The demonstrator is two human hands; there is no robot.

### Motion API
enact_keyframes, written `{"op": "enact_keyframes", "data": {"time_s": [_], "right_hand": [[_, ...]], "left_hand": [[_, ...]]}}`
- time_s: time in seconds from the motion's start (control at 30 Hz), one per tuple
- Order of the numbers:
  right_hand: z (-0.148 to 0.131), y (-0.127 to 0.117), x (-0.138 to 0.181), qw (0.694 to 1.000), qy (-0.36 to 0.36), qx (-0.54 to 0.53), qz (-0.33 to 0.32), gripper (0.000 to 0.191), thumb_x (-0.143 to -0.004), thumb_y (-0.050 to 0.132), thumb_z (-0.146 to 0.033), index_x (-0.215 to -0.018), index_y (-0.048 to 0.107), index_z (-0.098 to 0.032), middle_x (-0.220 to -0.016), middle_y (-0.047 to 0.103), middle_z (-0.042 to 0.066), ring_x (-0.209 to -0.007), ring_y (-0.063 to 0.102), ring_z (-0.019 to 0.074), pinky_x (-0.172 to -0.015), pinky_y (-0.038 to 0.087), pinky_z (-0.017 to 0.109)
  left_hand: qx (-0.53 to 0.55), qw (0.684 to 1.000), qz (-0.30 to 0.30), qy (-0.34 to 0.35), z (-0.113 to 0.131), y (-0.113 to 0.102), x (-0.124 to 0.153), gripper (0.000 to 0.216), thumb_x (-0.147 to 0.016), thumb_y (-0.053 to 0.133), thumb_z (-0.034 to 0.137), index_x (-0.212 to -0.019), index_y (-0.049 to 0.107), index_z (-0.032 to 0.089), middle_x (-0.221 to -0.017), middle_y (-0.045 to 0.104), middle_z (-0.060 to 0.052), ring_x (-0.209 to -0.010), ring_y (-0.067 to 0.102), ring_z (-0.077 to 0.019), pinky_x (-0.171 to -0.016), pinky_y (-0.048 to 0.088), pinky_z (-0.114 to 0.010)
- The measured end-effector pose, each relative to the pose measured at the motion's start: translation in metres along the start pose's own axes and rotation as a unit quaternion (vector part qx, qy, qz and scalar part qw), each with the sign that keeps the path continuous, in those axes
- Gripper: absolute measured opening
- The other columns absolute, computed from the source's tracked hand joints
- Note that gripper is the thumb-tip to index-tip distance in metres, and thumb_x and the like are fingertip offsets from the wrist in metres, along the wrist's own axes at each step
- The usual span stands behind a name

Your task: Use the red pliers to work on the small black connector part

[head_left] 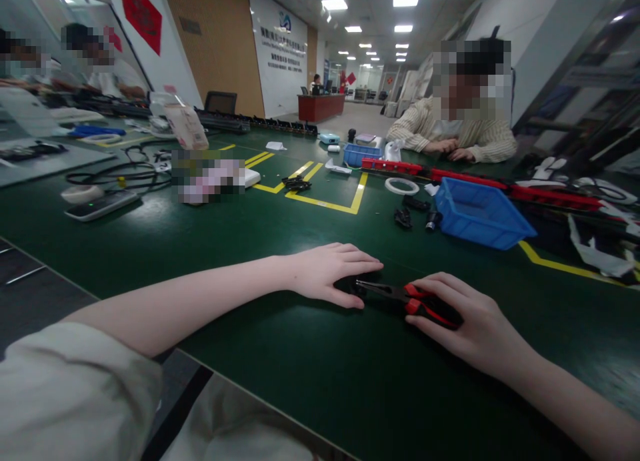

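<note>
Red-and-black-handled needle-nose pliers (414, 299) are gripped in my right hand (473, 314), low over the green table. Their jaws point left and reach a small dark part (350, 285) between the thumb and fingers of my left hand (333, 269). That hand rests on the tabletop, its fingers stretched to the right and its thumb below the part. Much of the part is hidden by the fingers, so its exact kind is unclear. Whether the jaws are clamped on it or just touching, I cannot tell.
A blue plastic bin (480, 214) stands at the right, with small black parts (403, 218) and a white ring (402, 185) beside it. Red strips (470, 179) run behind. A phone-like device (103, 206) and cables lie left. Across the table sits a person (425, 124).
</note>
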State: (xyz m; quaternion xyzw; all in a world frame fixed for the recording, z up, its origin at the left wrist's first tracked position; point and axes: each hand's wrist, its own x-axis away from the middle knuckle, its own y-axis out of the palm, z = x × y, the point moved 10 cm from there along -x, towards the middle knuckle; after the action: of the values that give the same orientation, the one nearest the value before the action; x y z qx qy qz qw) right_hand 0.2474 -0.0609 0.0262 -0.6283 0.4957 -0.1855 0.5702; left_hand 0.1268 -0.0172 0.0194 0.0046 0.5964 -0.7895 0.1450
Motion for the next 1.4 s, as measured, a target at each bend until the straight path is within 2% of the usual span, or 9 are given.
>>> {"op": "enact_keyframes", "data": {"time_s": [0.33, 0.57, 0.8, 1.0, 1.17, 1.3, 1.4], "right_hand": [[-0.011, -0.005, 0.001, 0.998, -0.043, 0.047, 0.025, 0.033, -0.082, 0.06, -0.038, -0.111, 0.055, -0.022, -0.103, 0.062, 0.007, -0.089, 0.062, 0.0182, -0.073, 0.054, 0.031], [-0.004, -0.001, -0.001, 1.0, -0.003, 0.028, -0.001, 0.033, -0.082, 0.059, -0.04, -0.11, 0.056, -0.024, -0.104, 0.063, 0.007, -0.092, 0.061, 0.0198, -0.076, 0.053, 0.034], [0.002, -0.005, -0.001, 0.998, 0.016, 0.052, 0.015, 0.04, -0.079, 0.061, -0.044, -0.114, 0.057, -0.025, -0.109, 0.063, 0.009, -0.102, 0.058, 0.0248, -0.084, 0.049, 0.043], [0.009, -0.009, 0.0, 0.997, 0.042, 0.051, 0.029, 0.041, -0.078, 0.062, -0.046, -0.114, 0.059, -0.026, -0.111, 0.064, 0.008, -0.105, 0.058, 0.0257, -0.087, 0.048, 0.044], [0.018, -0.007, 0.0, 0.997, 0.052, 0.058, 0.017, 0.043, -0.078, 0.061, -0.049, -0.113, 0.059, -0.026, -0.11, 0.064, 0.008, -0.106, 0.058, 0.0272, -0.089, 0.046, 0.047], [0.027, -0.005, 0.0, 0.995, 0.067, 0.071, 0.004, 0.045, -0.079, 0.059, -0.051, -0.117, 0.058, -0.026, -0.113, 0.064, 0.008, -0.109, 0.056, 0.0277, -0.093, 0.043, 0.05], [0.029, -0.008, 0.0, 0.994, 0.072, 0.081, 0.014, 0.045, -0.08, 0.058, -0.05, -0.118, 0.057, -0.026, -0.116, 0.062, 0.008, -0.111, 0.055, 0.028, -0.093, 0.043, 0.05]], "left_hand": [[-0.003, 1.0, 0.006, 0.008, 0.0, 0.001, 0.0, 0.068, -0.086, 0.056, 0.049, -0.141, 0.036, 0.013, -0.139, 0.045, -0.013, -0.123, 0.044, -0.0254, -0.104, 0.034, -0.037], [0.003, 1.0, 0.005, 0.003, -0.001, 0.0, 0.0, 0.068, -0.086, 0.056, 0.05, -0.14, 0.036, 0.014, -0.139, 0.045, -0.014, -0.124, 0.044, -0.0261, -0.104, 0.034, -0.038], [-0.005, 1.0, 0.023, 0.009, 0.002, -0.004, 0.002, 0.066, -0.085, 0.058, 0.047, -0.138, 0.039, 0.012, -0.14, 0.042, -0.016, -0.123, 0.045, -0.0277, -0.102, 0.036, -0.04], [-0.028, 0.998, 0.047, 0.02, 0.006, -0.009, 0.002, 0.055, -0.083, 0.061, 0.044, -0.127, 0.052, 0.012, -0.129, 0.052, -0.015, -0.115, 0.051, -0.0259, -0.099, 0.04, -0.038], [-0.051, 0.996, 0.064, 0.025, 0.0, -0.014, 0.005, 0.049, -0.08, 0.064, 0.046, -0.117, 0.059, 0.015, -0.124, 0.058, -0.013, -0.112, 0.055, -0.0247, -0.1, 0.04, -0.039], [-0.061, 0.993, 0.091, 0.037, -0.004, -0.02, 0.007, 0.032, -0.084, 0.062, 0.038, -0.106, 0.063, 0.015, -0.117, 0.063, -0.01, -0.115, 0.054, -0.0231, -0.102, 0.038, -0.038], [-0.053, 0.994, 0.086, 0.032, -0.005, -0.02, 0.007, 0.026, -0.086, 0.061, 0.035, -0.103, 0.064, 0.015, -0.116, 0.063, -0.009, -0.111, 0.056, -0.0216, -0.096, 0.044, -0.035]]}}
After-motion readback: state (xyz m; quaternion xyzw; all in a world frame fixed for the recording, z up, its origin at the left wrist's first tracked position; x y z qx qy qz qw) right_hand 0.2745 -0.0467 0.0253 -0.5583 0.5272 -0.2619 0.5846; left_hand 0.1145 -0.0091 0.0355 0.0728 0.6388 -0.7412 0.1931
